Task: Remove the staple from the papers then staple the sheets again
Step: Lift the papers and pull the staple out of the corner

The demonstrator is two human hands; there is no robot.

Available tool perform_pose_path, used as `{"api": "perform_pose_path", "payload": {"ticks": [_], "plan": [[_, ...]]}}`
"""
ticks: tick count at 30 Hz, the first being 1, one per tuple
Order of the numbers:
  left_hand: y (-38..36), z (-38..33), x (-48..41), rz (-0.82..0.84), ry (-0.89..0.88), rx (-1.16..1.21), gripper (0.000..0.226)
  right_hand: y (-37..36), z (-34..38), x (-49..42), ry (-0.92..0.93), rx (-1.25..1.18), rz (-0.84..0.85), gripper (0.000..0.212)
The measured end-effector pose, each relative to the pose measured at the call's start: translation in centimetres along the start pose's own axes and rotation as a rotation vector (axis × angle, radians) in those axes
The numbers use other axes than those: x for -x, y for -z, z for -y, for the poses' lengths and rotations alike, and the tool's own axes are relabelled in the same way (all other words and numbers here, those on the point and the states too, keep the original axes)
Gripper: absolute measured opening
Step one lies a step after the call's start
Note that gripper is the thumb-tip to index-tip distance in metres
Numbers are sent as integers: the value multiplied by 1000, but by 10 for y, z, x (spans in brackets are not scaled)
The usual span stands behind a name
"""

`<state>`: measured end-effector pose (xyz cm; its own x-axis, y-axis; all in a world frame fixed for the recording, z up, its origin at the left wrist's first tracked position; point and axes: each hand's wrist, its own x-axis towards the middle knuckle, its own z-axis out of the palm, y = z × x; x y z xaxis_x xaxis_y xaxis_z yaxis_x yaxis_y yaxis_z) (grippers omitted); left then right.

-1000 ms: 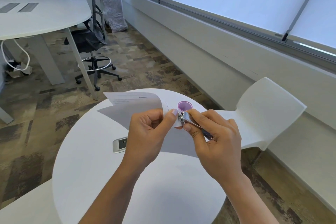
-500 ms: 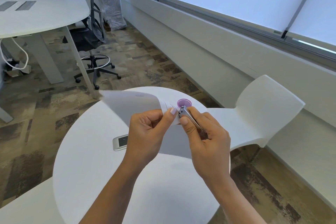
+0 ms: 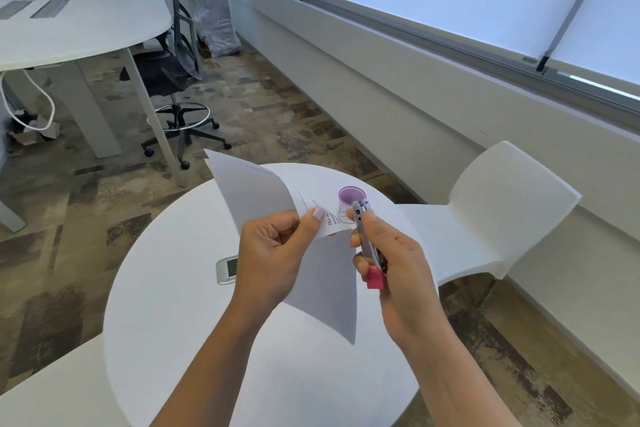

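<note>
Pinching the printed corner of the papers (image 3: 257, 196) between the thumb and the curled fingers, the left hand (image 3: 273, 253) is holding the sheets in the air above the round white table (image 3: 207, 340), with the top sheet bending away to the left and the lower one hanging down toward the person. The right hand (image 3: 393, 263) is gripping a small stapler (image 3: 363, 230), silver with a pink end. Its fingers are wrapping around the body, and the metal tip is pointing up, just beside the corner. Judging from this, the person is working on the first step, taking the old staple out, and the stapling again is not yet begun. The next move is probably asking for a careful aim: the thin metal tip is needing to go under the staple while the left hand is giving a firm hold, so that the paper is not tearing. The staple itself is too small to see, so it is not possible to tell if it is in the paper or out. It is also unclear whether the tip is touching the sheet. A purple cup (image 3: 349, 196) is standing on the table behind the tool, partly covered by it, and its contents are not showing. A small silver object (image 3: 227, 270) is lying flat on the table, half hidden by the left wrist.
</note>
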<state>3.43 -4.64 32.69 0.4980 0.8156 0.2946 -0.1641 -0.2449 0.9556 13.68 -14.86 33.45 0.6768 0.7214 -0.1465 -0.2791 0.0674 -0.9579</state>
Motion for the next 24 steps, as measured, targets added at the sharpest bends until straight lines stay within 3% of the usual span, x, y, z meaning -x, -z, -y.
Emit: {"api": "perform_pose_path", "payload": {"ticks": [6, 8, 11, 13, 16, 18, 21, 24], "plan": [[-1, 4, -2, 0, 39, 21, 51, 6, -5, -2, 378, 245, 7, 20], [-2, 5, -2, -13, 66, 27, 50, 8, -7, -6, 464, 399, -69, 28], [-4, 7, -1, -4, 109, 24, 48, 9, -13, -13, 619, 520, -154, 20], [-3, 6, -2, 19, 145, 34, 41, 11, -17, -17, 690, 543, -187, 6], [-3, 6, -3, 39, 174, 86, 45, 16, -19, -26, 710, 595, -212, 10], [-1, 5, -4, -79, 73, 56, 34, 20, -19, -31, 685, 631, -197, 13], [11, 6, -7, -238, -258, -200, 16, 26, -20, -39, 642, 673, -171, 21], [22, 8, -18, -54, -417, -447, 47, 29, -17, -43, 600, 696, -119, 26]]}}
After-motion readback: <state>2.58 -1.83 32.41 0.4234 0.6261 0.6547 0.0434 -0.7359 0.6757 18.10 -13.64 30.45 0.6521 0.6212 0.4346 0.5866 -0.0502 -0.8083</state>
